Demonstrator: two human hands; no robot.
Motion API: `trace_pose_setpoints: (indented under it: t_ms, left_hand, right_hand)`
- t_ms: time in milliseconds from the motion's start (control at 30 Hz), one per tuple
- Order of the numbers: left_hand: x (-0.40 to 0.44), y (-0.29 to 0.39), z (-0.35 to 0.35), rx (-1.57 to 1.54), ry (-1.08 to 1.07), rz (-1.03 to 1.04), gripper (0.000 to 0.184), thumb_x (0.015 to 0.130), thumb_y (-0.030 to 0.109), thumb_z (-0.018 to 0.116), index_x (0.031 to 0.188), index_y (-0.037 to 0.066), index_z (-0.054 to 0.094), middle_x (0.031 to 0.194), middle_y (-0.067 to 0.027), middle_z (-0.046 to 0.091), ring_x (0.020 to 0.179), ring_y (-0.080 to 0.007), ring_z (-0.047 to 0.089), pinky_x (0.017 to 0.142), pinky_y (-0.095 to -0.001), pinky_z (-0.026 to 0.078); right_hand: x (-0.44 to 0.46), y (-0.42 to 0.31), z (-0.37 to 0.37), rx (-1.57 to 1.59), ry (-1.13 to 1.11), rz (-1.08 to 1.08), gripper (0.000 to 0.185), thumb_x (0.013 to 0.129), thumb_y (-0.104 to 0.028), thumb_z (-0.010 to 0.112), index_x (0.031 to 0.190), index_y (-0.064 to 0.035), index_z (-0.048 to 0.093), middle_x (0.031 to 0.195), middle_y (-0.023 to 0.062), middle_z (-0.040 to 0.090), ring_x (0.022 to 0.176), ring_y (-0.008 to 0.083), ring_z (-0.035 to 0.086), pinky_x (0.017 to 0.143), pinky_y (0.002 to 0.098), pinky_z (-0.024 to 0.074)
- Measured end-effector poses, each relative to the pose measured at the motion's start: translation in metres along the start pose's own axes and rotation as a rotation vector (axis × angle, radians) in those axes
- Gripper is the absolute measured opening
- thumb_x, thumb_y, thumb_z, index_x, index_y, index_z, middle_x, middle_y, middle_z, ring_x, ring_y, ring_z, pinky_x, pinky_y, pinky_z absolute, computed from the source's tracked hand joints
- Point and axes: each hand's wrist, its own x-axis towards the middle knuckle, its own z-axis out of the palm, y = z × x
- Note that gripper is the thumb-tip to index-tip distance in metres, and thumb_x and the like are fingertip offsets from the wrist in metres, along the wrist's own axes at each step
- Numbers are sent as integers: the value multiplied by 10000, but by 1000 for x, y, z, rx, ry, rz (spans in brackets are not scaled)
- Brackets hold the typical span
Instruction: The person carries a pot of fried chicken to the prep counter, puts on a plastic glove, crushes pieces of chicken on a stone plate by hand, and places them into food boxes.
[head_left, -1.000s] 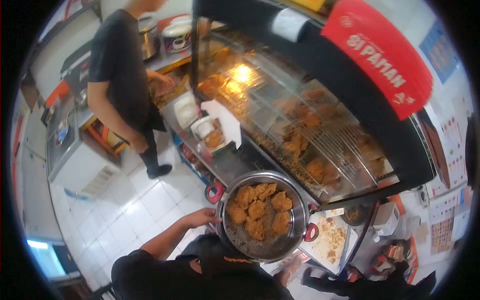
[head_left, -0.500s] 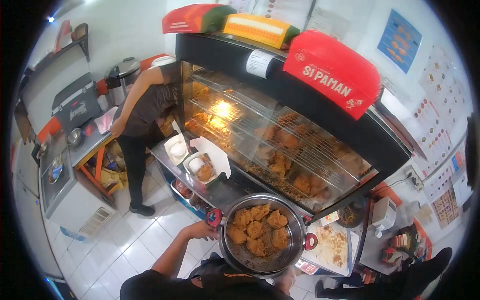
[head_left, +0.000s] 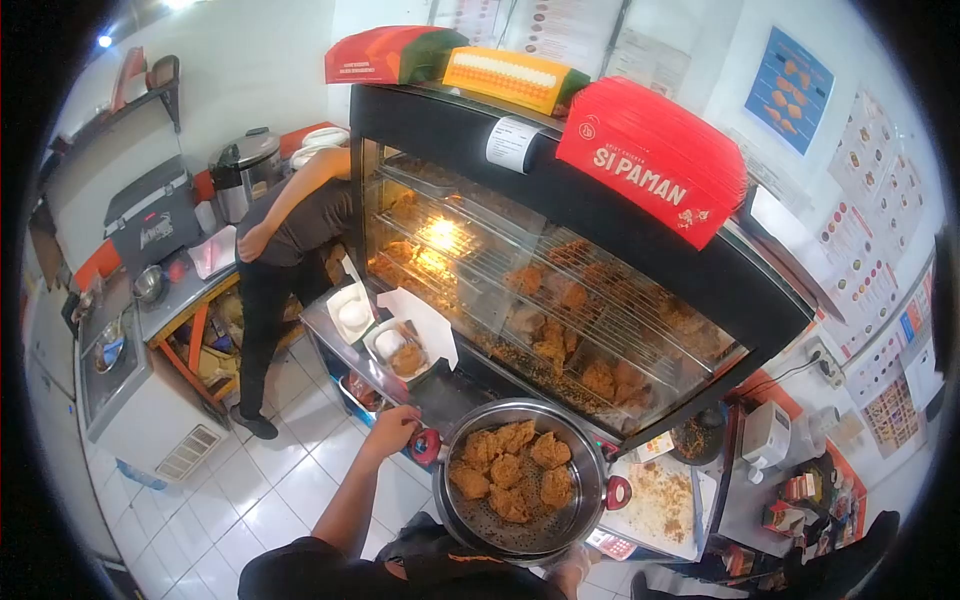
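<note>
A steel pot point(head_left: 448, 500) with red-trimmed handles holds several pieces of fried chicken point(head_left: 506, 470) on a perforated base. It is close in front of me at the counter edge. My left hand point(head_left: 395, 430) is beside the pot's left handle point(head_left: 426, 446), its fingers curled at the counter's front edge; what they grip, if anything, is unclear. Low at the pot's right side, my right hand point(head_left: 572, 568) is partly hidden and blurred, seemingly in a clear glove. Two open food boxes, one with rice and chicken point(head_left: 408, 358), the other with rice point(head_left: 352, 312), sit on the counter ahead.
A lit glass display cabinet point(head_left: 560, 200) with chicken on wire racks stands ahead. Another person point(head_left: 290, 240) leans behind its left end. A crumb-covered tray point(head_left: 650, 500) lies right of the pot; a white freezer point(head_left: 160, 425) stands at left. At lower right is another person's dark-clothed leg point(head_left: 830, 560).
My left hand has moved forward from beside the pot handle to the counter edge, and its fingers have curled. The view has tilted slightly upward.
</note>
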Motion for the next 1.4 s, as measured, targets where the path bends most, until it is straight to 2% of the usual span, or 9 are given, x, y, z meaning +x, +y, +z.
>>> trace_pose_setpoints:
  t_ms: [333,533,633,733,933,1067,1167,1300,1400]
  left_hand:
    - [-2,-15,3,4,-27,-38,276,910,197,578,1040,-26,676,919,-166,713,839,-241,679,793,-330,524]
    - [-16,-48,-4,-393,170,-453,368,915,299,568,986,-42,684,954,-171,709,825,-315,658,833,-402,508]
    - [-38,-38,1,980,628,-16,337,877,286,560,1002,2,694,990,-166,705,894,-336,656,886,-473,481]
    - [-46,-64,0,642,341,-275,320,816,240,568,1030,44,703,1036,-165,701,966,-334,648,918,-506,457]
    - [-108,-147,25,895,-205,-321,336,796,266,595,1100,161,693,1092,-90,692,1025,-302,646,876,-461,501]
    - [-189,-220,55,978,-967,-543,397,892,338,523,1219,164,664,1321,-134,598,1258,-299,539,1000,-570,376]
    - [-241,-225,61,1013,-1118,-587,439,892,378,538,1263,167,639,1370,-116,566,1303,-320,495,1046,-650,262]
    - [-206,-217,39,963,-879,-714,498,864,374,565,1302,141,613,1405,-104,543,1337,-333,465,1076,-713,201]
    - [-131,-172,5,927,-91,-603,317,835,243,591,1090,69,665,1123,-131,670,1089,-321,616,916,-519,442]
  right_hand:
    - [10,15,10,-86,-28,-23,308,788,-354,668,978,-118,725,983,155,711,971,347,668,797,443,515]
    - [12,24,17,-90,-37,-36,300,793,-345,665,974,-113,725,980,157,711,970,350,667,796,444,515]
    - [13,25,19,-91,-34,-37,296,796,-341,663,972,-110,725,978,159,710,970,352,666,795,445,515]
    - [14,26,20,-97,-32,-39,293,799,-337,662,970,-108,725,976,160,710,969,353,666,795,445,514]
    - [19,33,26,-104,-12,-36,285,804,-328,658,966,-103,725,973,162,710,968,357,665,794,446,514]
    - [23,35,29,-108,-2,-30,280,808,-322,656,963,-99,725,971,163,709,968,359,665,793,447,514]
    - [25,34,32,-115,3,-30,276,810,-317,655,961,-96,725,969,164,709,967,360,665,792,448,514]
    - [28,38,34,-118,15,-30,272,814,-312,652,958,-93,725,967,166,709,967,363,664,791,449,514]
    - [29,44,39,-119,27,-32,268,817,-307,651,956,-90,725,965,167,708,966,364,664,791,449,514]
